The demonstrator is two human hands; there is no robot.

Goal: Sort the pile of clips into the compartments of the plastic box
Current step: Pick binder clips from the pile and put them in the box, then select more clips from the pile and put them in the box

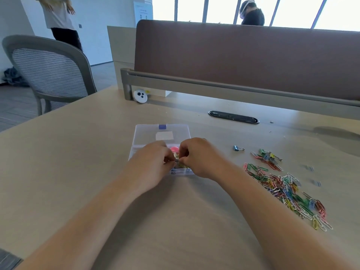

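I've got both hands over the plastic box (145,134), mid-way across the desk (78,156): left hand (153,159) and right hand (201,156), fingers curled, pinching one small metal clip (176,159) between them. The pile of clips (288,189) sprawls near the desk's right edge.

Pale wood desk (78,172) backed by a brown divider panel (233,59) on a grey rail, oval black cable port (233,117) in the top, grey mesh-back chair (48,71) at left, grey floor (15,106), white wall (97,36), bright daylight through barred windows (214,8) behind.
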